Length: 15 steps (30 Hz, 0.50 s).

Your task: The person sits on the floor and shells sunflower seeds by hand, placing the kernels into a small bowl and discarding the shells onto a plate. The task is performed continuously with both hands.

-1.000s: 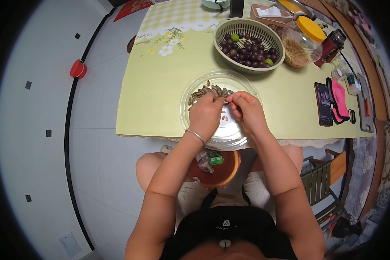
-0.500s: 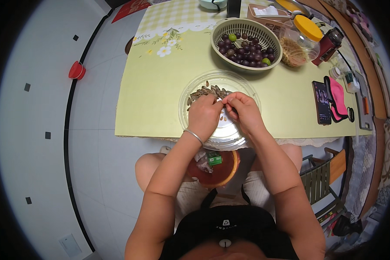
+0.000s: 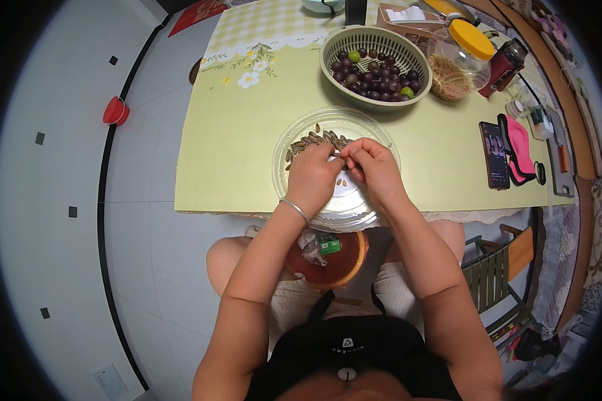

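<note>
**Shelling a seed over the clear plate**

Nearest you, at 6 o'clock below the table edge, a round orange-brown bowl (image 3: 328, 257) sits in your lap, holding crumpled wrapper scraps and a small green packet.

Above it, your left hand (image 3: 312, 179) and right hand (image 3: 376, 170) meet over the clear plastic plate (image 3: 294, 144). Fingers of both are curled in and pinched together on one small seed (image 3: 339, 153); too tiny to tell how it sits between them. Thin metal bangle on your left wrist.

Step in hand, as I judge it: cracking the hull. Next move calls for a fine fingertip pull, kept over the plate.

Seed pile (image 3: 312, 140) lies at the plate's 11 o'clock: striped, flat, teardrop hulls. A few loose seeds lie under your hands.

Table cover (image 3: 234, 147) is smooth, pale yellow-green.

Further out at 12 to 1 o'clock: slotted green basket (image 3: 334, 50) of dark, glossy round fruit, then a clear jar with a yellow lid (image 3: 470, 39). At 3 o'clock, a dark phone (image 3: 493, 154).
</note>
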{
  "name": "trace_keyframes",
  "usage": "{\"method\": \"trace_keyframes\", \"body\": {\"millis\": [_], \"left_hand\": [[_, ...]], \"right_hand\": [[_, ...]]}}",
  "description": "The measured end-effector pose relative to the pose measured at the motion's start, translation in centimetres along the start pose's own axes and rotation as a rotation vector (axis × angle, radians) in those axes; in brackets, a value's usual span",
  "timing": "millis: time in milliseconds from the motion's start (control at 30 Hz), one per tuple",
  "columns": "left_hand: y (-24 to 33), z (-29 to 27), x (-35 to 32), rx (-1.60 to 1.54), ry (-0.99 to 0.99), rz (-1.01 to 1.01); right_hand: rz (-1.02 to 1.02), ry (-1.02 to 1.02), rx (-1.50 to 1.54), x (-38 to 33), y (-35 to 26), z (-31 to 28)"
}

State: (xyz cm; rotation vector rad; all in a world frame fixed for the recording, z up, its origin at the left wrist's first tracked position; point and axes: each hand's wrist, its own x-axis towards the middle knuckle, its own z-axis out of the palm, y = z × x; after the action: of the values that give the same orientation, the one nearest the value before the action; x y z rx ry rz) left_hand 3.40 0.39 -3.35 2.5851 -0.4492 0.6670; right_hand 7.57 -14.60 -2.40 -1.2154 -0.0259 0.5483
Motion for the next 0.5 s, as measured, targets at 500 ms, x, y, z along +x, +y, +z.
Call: {"method": "trace_keyframes", "body": {"millis": [500], "left_hand": [[0.3, -0.6, -0.5, -0.161, 0.068, -0.251]], "right_hand": [[-0.182, 0.117, -0.481, 0.7, -1.1, -2.0]]}}
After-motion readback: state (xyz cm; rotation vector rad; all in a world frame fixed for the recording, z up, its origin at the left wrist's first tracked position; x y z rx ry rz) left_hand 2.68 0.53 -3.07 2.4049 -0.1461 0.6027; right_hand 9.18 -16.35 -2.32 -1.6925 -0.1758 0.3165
